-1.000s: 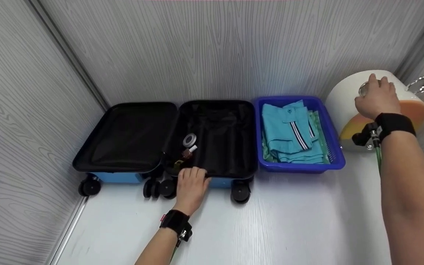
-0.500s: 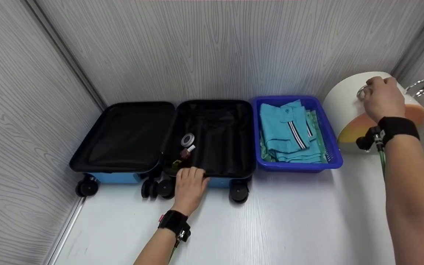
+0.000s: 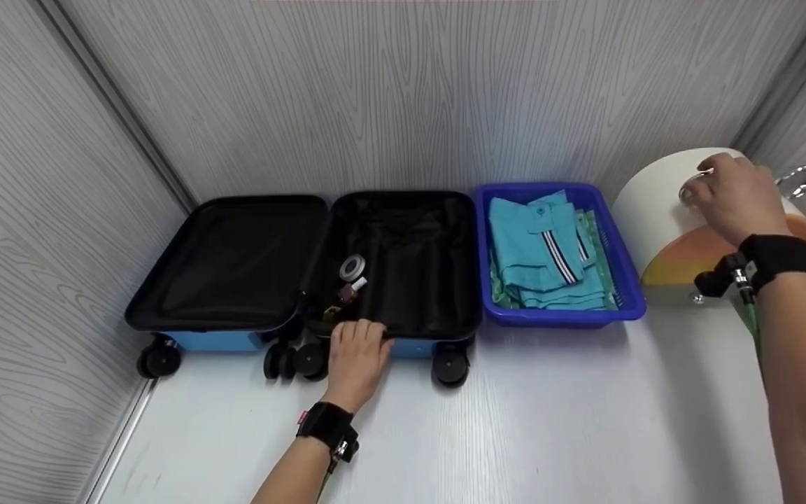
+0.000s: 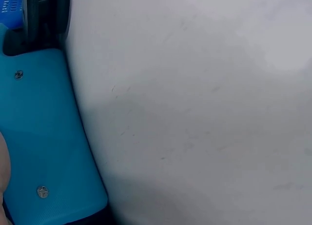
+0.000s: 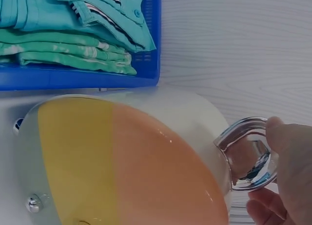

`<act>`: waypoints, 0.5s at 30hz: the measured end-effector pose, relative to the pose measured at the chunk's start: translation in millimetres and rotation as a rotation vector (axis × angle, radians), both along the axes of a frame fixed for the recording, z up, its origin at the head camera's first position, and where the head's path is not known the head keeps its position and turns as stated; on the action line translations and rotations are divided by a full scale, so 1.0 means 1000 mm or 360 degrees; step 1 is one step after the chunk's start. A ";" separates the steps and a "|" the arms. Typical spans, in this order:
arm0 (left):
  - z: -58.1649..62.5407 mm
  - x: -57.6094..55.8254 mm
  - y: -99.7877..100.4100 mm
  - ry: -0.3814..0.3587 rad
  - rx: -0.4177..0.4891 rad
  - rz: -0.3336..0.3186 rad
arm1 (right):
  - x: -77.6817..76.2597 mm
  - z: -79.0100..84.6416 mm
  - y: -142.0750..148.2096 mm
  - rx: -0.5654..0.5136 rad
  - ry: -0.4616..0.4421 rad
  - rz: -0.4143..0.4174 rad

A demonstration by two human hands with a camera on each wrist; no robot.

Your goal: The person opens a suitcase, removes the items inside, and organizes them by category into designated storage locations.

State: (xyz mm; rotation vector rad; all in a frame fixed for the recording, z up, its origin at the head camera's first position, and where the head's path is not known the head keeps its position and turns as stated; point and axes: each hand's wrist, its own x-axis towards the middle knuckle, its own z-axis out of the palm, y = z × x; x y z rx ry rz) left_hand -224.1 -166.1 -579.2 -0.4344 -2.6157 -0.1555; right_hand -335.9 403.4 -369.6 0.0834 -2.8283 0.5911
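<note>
An opened suitcase [image 3: 403, 259] with black lining and a blue shell lies on the white surface. My left hand [image 3: 355, 360] holds its front rim, fingers bent over the edge. The left wrist view shows only a sliver of that hand against the blue side. At the right, my right hand [image 3: 746, 199] grips a shiny metal ring handle [image 5: 243, 127] on a rounded white case [image 5: 156, 156] with yellow and orange panels. Thumb and fingers sit around the ring's outer side. A second ring handle [image 3: 800, 182] stands beyond the hand.
A blue basket [image 3: 564, 318] of folded turquoise clothes [image 3: 539, 245] stands between suitcase and case. Inside the suitcase are a round silver-rimmed item [image 3: 352, 268], a small brown bottle [image 3: 348, 292] with a white cap, and a yellow-and-black item [image 3: 331, 313]. Wood-patterned walls [image 3: 403, 91] enclose the surface.
My right hand has closed around the ring handle and shifted right and nearer me. The white case has come slightly nearer too. My left hand stays on the suitcase rim.
</note>
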 end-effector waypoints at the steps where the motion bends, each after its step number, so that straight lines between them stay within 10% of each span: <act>1: 0.000 0.000 0.000 -0.0001 -0.0003 0.0003 | 0.002 0.001 0.001 0.0010 -0.0003 0.0018; 15: 0.001 0.002 0.001 0.0027 0.0003 -0.0017 | 0.028 0.023 0.008 0.0283 -0.0100 0.0253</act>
